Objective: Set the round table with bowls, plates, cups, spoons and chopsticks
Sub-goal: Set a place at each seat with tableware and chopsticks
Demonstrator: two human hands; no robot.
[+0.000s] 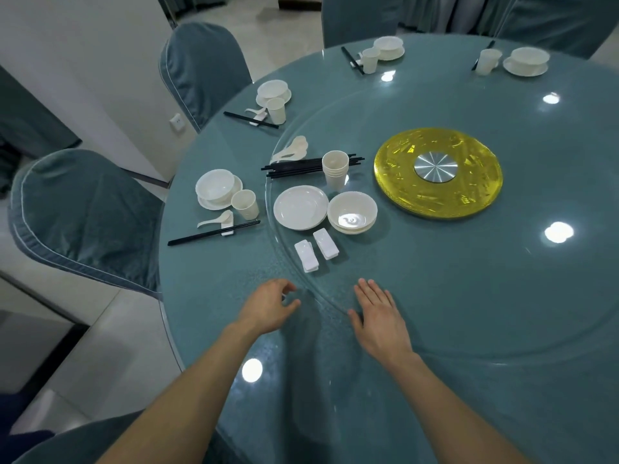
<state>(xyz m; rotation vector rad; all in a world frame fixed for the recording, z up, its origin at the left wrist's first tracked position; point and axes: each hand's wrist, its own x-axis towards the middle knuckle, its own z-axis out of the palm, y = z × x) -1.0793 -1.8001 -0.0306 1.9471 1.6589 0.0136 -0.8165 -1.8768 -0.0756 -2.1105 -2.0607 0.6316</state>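
Note:
On the glass turntable [435,296] lie the spare pieces: a stack of white plates [300,207], stacked bowls [352,212], stacked cups [335,169], a bundle of black chopsticks [301,166], white spoons [291,150] and two stacks of white chopstick rests [316,251]. My left hand [268,306] hovers near the turntable's rim with fingers loosely curled, holding nothing. My right hand [378,316] lies flat on the turntable's edge, fingers straight. A set place [219,192] with bowl on plate, cup, spoon and chopsticks is at the table's left edge.
Three more set places are farther round the teal table: one at the upper left [273,95], one at the back [385,50] and one at the back right [526,61]. A yellow disc [469,195] sits at the turntable's centre. Teal-covered chairs [87,216] surround the table.

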